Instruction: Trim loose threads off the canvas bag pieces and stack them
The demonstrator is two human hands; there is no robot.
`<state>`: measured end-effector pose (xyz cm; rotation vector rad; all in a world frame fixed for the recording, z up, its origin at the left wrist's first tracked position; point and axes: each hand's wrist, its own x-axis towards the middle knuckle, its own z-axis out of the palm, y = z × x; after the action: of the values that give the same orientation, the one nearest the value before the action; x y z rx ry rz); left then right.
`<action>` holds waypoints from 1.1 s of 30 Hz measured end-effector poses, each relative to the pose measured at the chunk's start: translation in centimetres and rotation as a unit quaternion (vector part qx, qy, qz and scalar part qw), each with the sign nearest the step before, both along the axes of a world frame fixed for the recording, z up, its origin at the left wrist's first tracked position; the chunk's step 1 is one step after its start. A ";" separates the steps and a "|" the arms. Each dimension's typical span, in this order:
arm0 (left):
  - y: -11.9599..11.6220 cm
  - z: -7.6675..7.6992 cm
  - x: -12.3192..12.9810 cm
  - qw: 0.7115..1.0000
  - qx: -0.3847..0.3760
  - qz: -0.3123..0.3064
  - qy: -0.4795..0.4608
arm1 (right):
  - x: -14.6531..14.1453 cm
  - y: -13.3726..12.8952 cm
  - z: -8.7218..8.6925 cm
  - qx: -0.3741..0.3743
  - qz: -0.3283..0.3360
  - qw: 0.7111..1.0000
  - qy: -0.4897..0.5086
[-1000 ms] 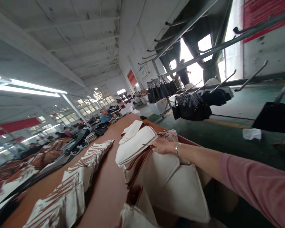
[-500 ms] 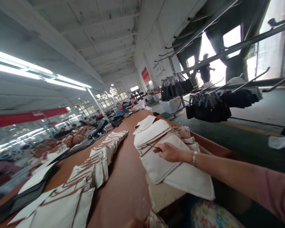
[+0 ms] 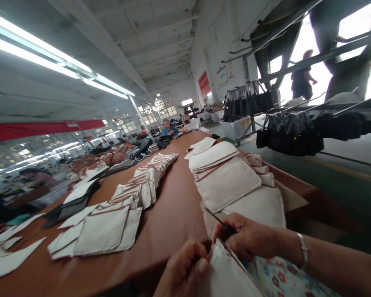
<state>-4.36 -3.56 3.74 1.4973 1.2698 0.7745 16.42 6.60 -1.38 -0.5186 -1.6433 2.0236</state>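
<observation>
Low in front of me, my left hand [image 3: 185, 268] is closed on the edge of a cream-white bag piece [image 3: 224, 274] with a seamed rim. My right hand [image 3: 250, 237] is at the same piece's upper corner, fingers closed round a thin dark pointed tool [image 3: 215, 217] that sticks out to the upper left. Its exact kind is too small to tell. Just beyond my hands lies a pile of similar cream bag pieces [image 3: 230, 181] with brown edges. Part of the held piece is cut off by the frame's bottom.
On the brown table [image 3: 170, 218], a row of cream pieces [image 3: 102, 231] leans to the left, with black and white panels [image 3: 77, 198] beyond. A rack with black handbags [image 3: 293, 134] stands right. A person [image 3: 170, 128] sits at the table's far end; another [image 3: 303, 76] stands by the windows.
My right hand has come off the pile, down and toward me with the tool, to the piece in my left hand. The left hand has risen further into view. The view has shifted.
</observation>
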 end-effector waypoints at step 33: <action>0.3 -6.1 0.9 0.987 -0.115 -0.004 -0.114 | 2.5 -4.8 -0.6 0.530 -0.121 0.839 -0.015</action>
<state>-3.42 -3.30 -2.39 1.1929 1.1382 0.7442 18.92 1.77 -2.01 -0.2948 -2.2349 0.6883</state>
